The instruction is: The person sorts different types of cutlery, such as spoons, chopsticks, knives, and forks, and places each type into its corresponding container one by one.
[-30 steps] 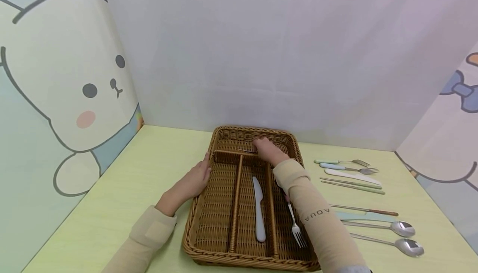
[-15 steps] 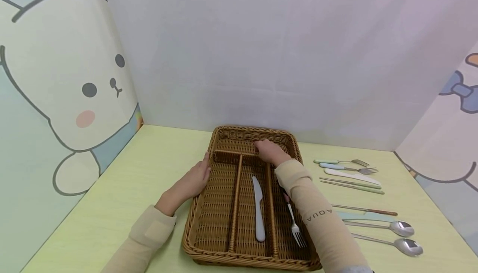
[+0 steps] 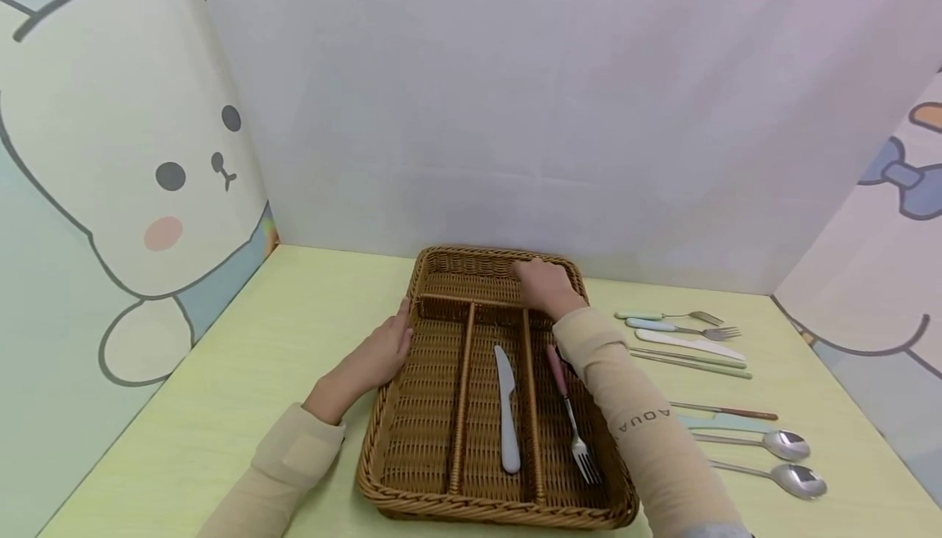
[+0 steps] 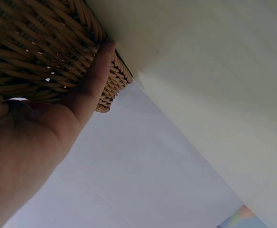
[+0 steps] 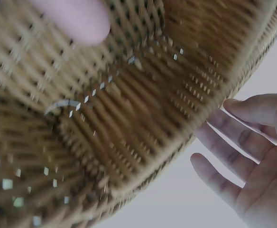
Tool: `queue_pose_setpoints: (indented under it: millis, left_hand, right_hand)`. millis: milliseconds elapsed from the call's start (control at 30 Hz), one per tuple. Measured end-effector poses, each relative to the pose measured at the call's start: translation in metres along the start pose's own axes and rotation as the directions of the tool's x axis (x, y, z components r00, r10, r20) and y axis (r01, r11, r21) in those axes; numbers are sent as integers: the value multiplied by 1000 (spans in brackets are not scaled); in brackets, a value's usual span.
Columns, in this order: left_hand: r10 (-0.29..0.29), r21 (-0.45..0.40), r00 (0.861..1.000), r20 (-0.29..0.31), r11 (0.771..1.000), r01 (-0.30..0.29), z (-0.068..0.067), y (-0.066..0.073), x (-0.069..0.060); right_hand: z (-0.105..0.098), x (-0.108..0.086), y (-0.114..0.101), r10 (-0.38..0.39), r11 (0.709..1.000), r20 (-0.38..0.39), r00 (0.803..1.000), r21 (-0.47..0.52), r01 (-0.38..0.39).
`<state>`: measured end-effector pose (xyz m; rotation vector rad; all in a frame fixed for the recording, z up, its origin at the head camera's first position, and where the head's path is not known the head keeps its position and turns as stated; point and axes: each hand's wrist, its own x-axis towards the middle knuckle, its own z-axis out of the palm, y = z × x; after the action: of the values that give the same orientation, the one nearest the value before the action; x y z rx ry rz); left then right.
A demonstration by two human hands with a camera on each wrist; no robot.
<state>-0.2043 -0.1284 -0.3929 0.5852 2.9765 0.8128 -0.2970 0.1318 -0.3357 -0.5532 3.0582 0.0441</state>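
Across the foreground, pale yellow-green desk (image 3: 199, 407): carries everything below.
Brown woven wicker basket (image 3: 434, 508): set mid-desk, with a cross compartment at the back and three lengthwise ones in front; likely to skid or turn if bumped by the beige cloth right sleeve (image 3: 629, 395), braced from one side only.
Left hand (image 3: 379, 350): laid along the outside of the left wall, fingers straight, nothing visibly held.
Right hand (image 3: 548, 284): over the back compartment, towards its right end, fingers curled; cannot tell whether holding anything.
Pink-handled metal fork (image 3: 570, 414): in the right compartment, beside the sleeve; could be knocked askew by a low elbow.
White knife (image 3: 508, 415): flat in the middle compartment.
Two silver metal spoons (image 3: 786, 445): right of the basket, bowls outward.
Lettering (image 3: 644, 421): "AQUA" on the sleeve; no other writing legible.
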Motion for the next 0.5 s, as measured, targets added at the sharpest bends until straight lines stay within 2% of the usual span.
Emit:
queue_pose_setpoints:
  millis: [267, 500]
  left_hand:
    - [25, 9, 1000, -3, 1000, -25, -1, 0, -1]
    - [23, 6, 1000, -5, 1000, -23, -1, 1, -2]
  right_hand:
    - [-13, -12, 21, 18, 999, -61, 998, 31, -16]
    - [-18, -30, 49, 46, 994, -66, 997, 103, -39]
